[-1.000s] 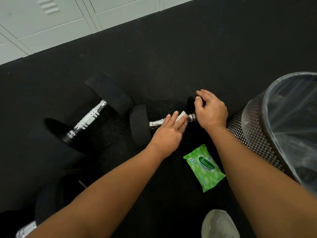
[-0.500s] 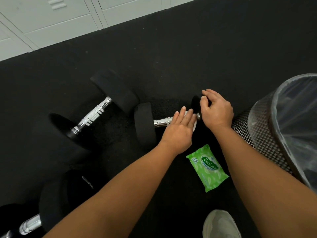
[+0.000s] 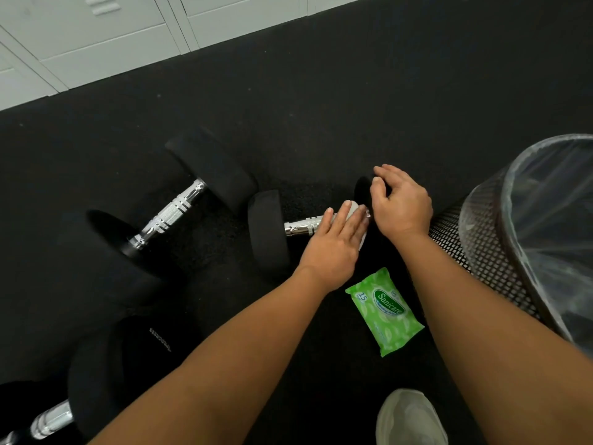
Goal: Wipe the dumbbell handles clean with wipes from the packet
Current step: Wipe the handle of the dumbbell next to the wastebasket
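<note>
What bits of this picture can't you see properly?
Head view only:
- wipe: mostly under the left hand's fingers; only white edges show.
- end weight: largely covered by the right hand.
- bin: cut off by the right edge; its cloudy liner hides the inside.
- bottom-left dumbbell: cut off by the corner and the arm.
- packet: small print too tiny to read.

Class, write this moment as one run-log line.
left hand: presses wipe on handle | right hand: holds weight head | packet: on floor
</note>
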Demonstrator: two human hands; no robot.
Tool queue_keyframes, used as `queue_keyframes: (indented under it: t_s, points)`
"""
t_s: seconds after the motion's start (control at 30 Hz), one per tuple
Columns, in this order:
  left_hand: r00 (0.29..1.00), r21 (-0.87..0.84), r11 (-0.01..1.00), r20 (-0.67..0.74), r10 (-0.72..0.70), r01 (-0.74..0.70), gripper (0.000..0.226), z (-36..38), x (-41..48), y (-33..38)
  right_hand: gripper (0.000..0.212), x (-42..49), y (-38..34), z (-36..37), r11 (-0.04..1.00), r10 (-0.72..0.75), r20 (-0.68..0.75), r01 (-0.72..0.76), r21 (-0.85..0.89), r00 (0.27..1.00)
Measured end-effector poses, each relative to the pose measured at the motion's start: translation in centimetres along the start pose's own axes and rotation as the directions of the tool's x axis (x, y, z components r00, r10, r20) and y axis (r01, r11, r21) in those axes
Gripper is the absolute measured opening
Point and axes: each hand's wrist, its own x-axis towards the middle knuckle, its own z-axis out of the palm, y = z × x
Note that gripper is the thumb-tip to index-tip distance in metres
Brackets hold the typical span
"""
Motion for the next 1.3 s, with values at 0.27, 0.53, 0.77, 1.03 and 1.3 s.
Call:
queue_keyframes:
  t_s: [0.27,0.53,0.77,1.03,1.3]
  points:
    - [0.989,-0.102,0.983,0.015,-0.149,0.15,0.062,-1.1,1.3,1.8,0.035,0.0,0.0,0.0,1.0,0.003,-0.009,-0.003,0.001,1.0]
    - [0.992,0.11,0.986,0.034,0.125,-0.128,0.06,-0.5,-0.3,-1.6,0.035,-0.1,-0.2,-0.1,1.0,-0.002,-0.005,0.002,-0.012,1.0]
    - [0.994,-0.094,0.996,0.113,0.009,0.002,0.066,-2.5,1.2,-2.3,0.034,-0.2,-0.1,-0.1,1.0,0.0,-0.001,0.0,-0.011,1.0]
    - [0.992,-0.008,0.994,0.064,0.111,-0.111,0.059,-1.5,-0.1,-2.1,0.035,-0.2,-0.1,0.0,1.0,-0.005,-0.01,0.005,-0.006,1.0]
    - [0.992,-0.357,0.927,0.078,-0.096,0.118,0.041,-3.5,3.3,-1.3,0.035,0.0,-0.2,-0.1,1.0,0.002,0.007,-0.002,-0.019,1.0]
